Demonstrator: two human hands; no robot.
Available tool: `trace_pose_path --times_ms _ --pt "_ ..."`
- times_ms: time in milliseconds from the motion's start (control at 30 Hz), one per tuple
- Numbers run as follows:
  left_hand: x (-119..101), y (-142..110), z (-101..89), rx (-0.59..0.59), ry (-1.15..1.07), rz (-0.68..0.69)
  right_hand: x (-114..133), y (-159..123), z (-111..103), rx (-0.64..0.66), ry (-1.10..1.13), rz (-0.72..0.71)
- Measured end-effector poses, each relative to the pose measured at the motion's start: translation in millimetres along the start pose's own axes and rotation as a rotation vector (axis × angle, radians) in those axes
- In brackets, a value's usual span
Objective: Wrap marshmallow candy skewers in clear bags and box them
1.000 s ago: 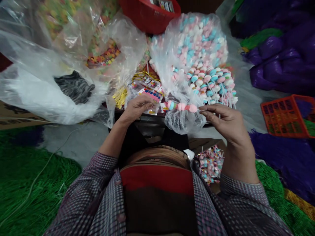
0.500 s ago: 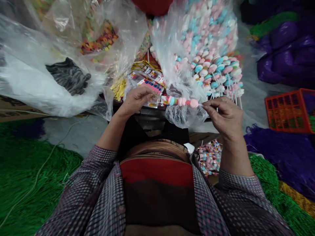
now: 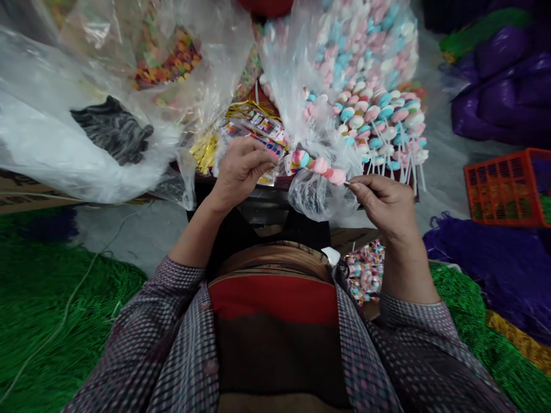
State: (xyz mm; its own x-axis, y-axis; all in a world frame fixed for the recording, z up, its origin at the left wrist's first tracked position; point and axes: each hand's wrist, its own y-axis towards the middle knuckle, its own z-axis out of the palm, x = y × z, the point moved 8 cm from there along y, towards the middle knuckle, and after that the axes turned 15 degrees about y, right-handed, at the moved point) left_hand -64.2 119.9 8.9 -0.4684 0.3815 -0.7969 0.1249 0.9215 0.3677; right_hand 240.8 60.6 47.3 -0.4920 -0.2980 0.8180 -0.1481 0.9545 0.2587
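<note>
My right hand (image 3: 383,201) pinches the thin white stick of a marshmallow skewer (image 3: 321,166), which points left and tilts slightly up. Pink, blue and red pieces are threaded on it. A printed clear candy wrapper (image 3: 293,162) covers its left end. The fingers of my left hand (image 3: 243,172) are pinched at the wrapper's far end; the film between them is hard to see. Beneath lie printed packets (image 3: 264,123) and gold twist ties (image 3: 204,152). Close to my right hand, more marshmallow skewers (image 3: 379,123) are piled with their sticks towards me.
A large clear bag of marshmallows (image 3: 365,40) stands behind the pile. Bags of ring-shaped gummies (image 3: 172,60) are at the back left, near a dark grey bundle (image 3: 112,129). A box of wrapped skewers (image 3: 365,269) sits low beside my right arm. An orange crate (image 3: 503,192) stands right.
The skewer has gone from nearly level to tilted, its wrapped left end rising. My left hand has risen slightly, and my right hand has shifted a little left and down. The view has shifted.
</note>
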Motion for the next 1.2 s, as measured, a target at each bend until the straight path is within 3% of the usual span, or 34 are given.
trace_pose_path --times_ms 267,333,433,567,667,800,1033,1200 --pt "-5.4 -1.4 -5.7 0.010 0.175 0.126 -3.0 2.0 -8.0 0.062 0.014 0.026" --pt "-7.5 -2.5 -6.6 0.002 0.250 0.161 -9.8 2.1 -15.4 0.002 0.076 0.093" --pt "-10.5 -4.3 -6.2 -0.035 0.317 0.209 -19.1 3.4 -19.0 -0.173 0.357 0.209" --pt "-15.6 -7.3 5.0 -0.061 0.363 0.254 -6.3 15.6 19.9 -0.193 0.666 0.211" --pt "-19.0 -10.3 15.7 -0.065 0.389 0.253 9.7 25.5 52.3 -0.198 0.613 0.134" --pt "-18.7 -14.4 25.9 -0.025 0.438 0.212 11.2 29.4 81.9 -0.213 0.466 0.108" --pt "-18.1 -18.6 30.3 -0.017 0.375 0.159 4.3 33.0 98.6 -0.282 0.370 -0.007" --pt "-11.7 -17.9 31.7 -0.057 0.127 0.097 -2.8 35.1 108.2 -0.283 0.461 -0.005"
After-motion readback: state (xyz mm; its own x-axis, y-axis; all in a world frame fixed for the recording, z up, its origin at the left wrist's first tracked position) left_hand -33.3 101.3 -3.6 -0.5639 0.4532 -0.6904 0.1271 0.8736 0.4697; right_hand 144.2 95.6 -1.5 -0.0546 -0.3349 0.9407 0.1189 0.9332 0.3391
